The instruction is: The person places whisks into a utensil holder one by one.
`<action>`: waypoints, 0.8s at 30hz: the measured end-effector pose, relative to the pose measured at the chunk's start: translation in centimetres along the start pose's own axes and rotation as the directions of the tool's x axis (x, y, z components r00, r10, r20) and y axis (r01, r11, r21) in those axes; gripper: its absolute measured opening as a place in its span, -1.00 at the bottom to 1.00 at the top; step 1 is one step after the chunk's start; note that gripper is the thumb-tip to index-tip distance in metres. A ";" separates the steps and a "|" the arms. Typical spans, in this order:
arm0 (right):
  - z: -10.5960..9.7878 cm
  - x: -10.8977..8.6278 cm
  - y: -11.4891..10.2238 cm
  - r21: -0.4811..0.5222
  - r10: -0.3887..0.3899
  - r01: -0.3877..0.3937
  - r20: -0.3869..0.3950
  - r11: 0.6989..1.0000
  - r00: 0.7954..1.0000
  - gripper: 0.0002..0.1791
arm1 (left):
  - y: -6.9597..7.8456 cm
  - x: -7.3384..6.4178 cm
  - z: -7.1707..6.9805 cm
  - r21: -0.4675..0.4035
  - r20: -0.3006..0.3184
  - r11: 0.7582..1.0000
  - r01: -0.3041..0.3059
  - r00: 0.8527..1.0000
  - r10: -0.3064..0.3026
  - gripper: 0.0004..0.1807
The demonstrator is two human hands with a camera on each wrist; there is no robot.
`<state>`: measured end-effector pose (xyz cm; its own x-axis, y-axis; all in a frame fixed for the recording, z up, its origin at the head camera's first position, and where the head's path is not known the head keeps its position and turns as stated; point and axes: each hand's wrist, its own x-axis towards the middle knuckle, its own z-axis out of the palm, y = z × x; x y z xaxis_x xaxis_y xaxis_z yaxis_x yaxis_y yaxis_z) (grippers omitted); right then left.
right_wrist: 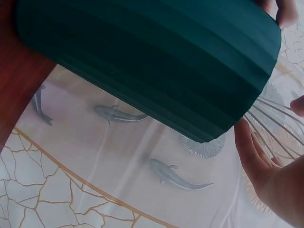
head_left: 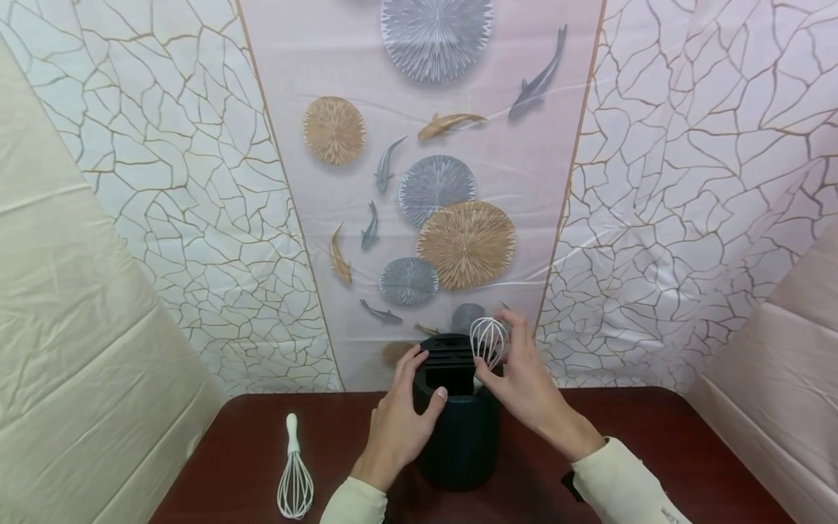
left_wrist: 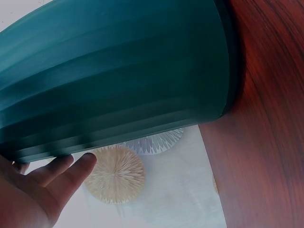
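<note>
A dark green utensil holder (head_left: 456, 447) with a slotted black top stands upright on the table. My left hand (head_left: 401, 418) grips its upper left side, thumb over the front rim and fingers farther back. In the left wrist view, fingertips (left_wrist: 84, 164) touch the holder's ribbed wall (left_wrist: 118, 71). My right hand (head_left: 527, 378) holds a small white whisk (head_left: 489, 340) by its wires between thumb and fingers. The whisk stands wires up at the holder's right side, its handle mostly hidden in the opening. In the right wrist view, whisk wires (right_wrist: 273, 124) rise from the rim between the fingers.
Another white whisk (head_left: 294, 480) lies on the dark red wooden table (head_left: 222, 466) to the left, handle pointing away. Behind the table hangs a patterned cloth (head_left: 366, 211) with fish and round motifs. Pale padded panels (head_left: 78, 349) stand at both sides.
</note>
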<state>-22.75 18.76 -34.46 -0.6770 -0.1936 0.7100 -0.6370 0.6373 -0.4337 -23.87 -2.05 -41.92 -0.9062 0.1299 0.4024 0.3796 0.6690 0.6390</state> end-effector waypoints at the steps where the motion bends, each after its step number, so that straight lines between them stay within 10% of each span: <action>1: 0.0 -0.1 0.0 -0.019 -0.001 0.001 0.003 1.000 1.000 -0.12 | 0.0 0.0 0.0 0.000 0.001 1.000 -0.001 1.000 0.001 -0.26; 24: 1.1 -1.0 -0.2 -0.146 -0.017 0.039 0.146 0.989 0.989 -0.34 | -0.1 0.1 0.1 0.011 -0.007 1.000 -0.003 1.000 0.003 -0.27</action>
<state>-22.36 17.97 -35.70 -0.7127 -0.3114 0.6286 -0.6021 0.7313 -0.3204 -23.99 -2.05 -42.00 -0.9038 0.1270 0.4086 0.3802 0.6765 0.6307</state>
